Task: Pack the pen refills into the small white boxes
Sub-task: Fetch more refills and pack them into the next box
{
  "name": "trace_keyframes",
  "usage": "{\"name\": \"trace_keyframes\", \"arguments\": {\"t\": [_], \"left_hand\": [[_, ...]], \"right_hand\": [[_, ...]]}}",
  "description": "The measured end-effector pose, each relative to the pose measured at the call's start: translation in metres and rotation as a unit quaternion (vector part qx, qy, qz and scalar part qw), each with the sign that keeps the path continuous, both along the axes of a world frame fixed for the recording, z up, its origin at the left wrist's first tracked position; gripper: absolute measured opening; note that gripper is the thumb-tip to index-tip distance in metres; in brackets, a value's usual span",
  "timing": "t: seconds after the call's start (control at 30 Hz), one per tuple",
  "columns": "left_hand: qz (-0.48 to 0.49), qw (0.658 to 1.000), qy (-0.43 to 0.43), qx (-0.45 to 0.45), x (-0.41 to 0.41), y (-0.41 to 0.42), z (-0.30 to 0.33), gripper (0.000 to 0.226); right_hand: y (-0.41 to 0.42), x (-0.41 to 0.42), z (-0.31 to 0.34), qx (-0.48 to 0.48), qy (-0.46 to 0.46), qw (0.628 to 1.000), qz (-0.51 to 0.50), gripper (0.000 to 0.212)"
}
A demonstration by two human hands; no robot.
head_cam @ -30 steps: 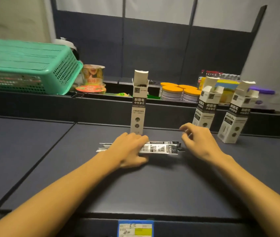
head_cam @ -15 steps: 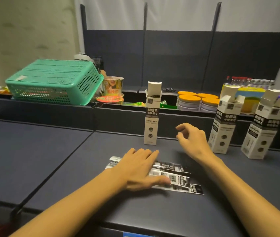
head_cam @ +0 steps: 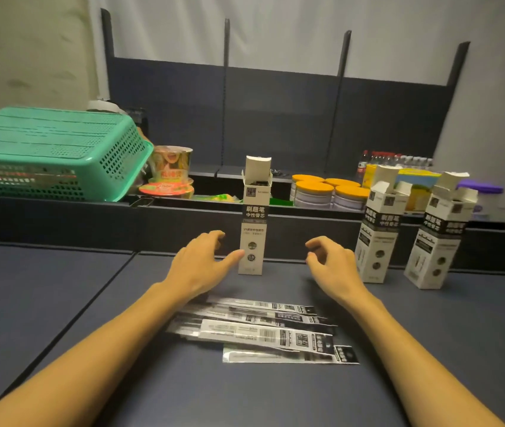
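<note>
From your head camera, your left hand (head_cam: pixel 197 266) is in the middle of the frame, just left of the middle box (head_cam: pixel 253 220). Its fingers are spread and a bit bent, and its thumb tip is right at the lower left edge of that box. You cannot tell if it touches. It holds nothing.

Your right hand (head_cam: pixel 333 266) is just right of the same box, with a gap between them. Its fingers are loosely curled, and it holds nothing too.

The middle box stands upright on the dark table (head_cam: pixel 60 303), with its top flap open. Two more white boxes stand at the right of the frame, the second box (head_cam: pixel 379 229) and the third box (head_cam: pixel 439 235). Both have open tops.

The pen refills (head_cam: pixel 263 329) lie flat in their packets on the table, low in the middle of the frame, between your two arms. They are fanned out and overlap each other.

At the upper left, a green basket (head_cam: pixel 51 152) sits upside down on the ledge behind the table. Beside it is a noodle cup (head_cam: pixel 171 164). Behind the boxes are jars with orange lids (head_cam: pixel 325 189).
</note>
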State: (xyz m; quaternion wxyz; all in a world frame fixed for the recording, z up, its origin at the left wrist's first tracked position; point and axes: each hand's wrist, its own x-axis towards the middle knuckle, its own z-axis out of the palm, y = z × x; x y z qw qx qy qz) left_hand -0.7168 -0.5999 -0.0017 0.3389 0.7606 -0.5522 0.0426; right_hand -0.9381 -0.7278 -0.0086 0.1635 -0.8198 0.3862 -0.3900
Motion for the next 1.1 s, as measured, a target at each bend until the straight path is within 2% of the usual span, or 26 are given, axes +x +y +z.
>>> {"name": "trace_keyframes", "arguments": {"t": [0.13,0.23,0.43,0.6,0.7,0.77,0.9,1.0,1.1], "left_hand": [[-0.045,0.989,0.138,-0.014,0.004,-0.028,0.011,0.076],[-0.091,0.979,0.182,0.015,0.008,-0.043,0.011,0.078],[-0.13,0.958,0.254,-0.001,0.003,-0.053,0.004,0.053],[-0.106,0.965,0.224,-0.085,0.011,-0.035,0.002,0.049],[-0.086,0.97,0.181,-0.137,0.021,-0.013,-0.001,0.05],[-0.075,0.973,0.149,-0.159,0.028,0.003,-0.005,0.052],[-0.049,0.976,0.109,-0.181,0.037,0.026,-0.012,0.052],[-0.038,0.975,0.107,-0.19,0.041,0.035,-0.016,0.049],[-0.032,0.972,0.109,-0.203,0.043,0.039,-0.016,0.049]], "right_hand": [[-0.003,-0.005,-0.001,-0.007,0.013,1.0,-0.01,0.022],[-0.003,-0.005,0.0,-0.011,0.02,1.0,-0.012,0.022],[-0.002,-0.008,-0.002,-0.01,0.045,0.999,-0.013,0.021],[0.006,-0.005,0.004,0.001,0.041,0.999,0.012,0.016],[0.019,-0.004,0.015,0.051,0.095,0.991,0.084,0.011],[0.03,-0.006,0.023,0.12,0.127,0.974,0.143,0.011],[0.041,-0.018,0.042,0.199,0.161,0.944,0.21,0.02],[0.045,-0.03,0.051,0.265,0.252,0.892,0.266,0.027],[0.047,-0.031,0.048,0.271,0.313,0.87,0.266,0.025]]}}
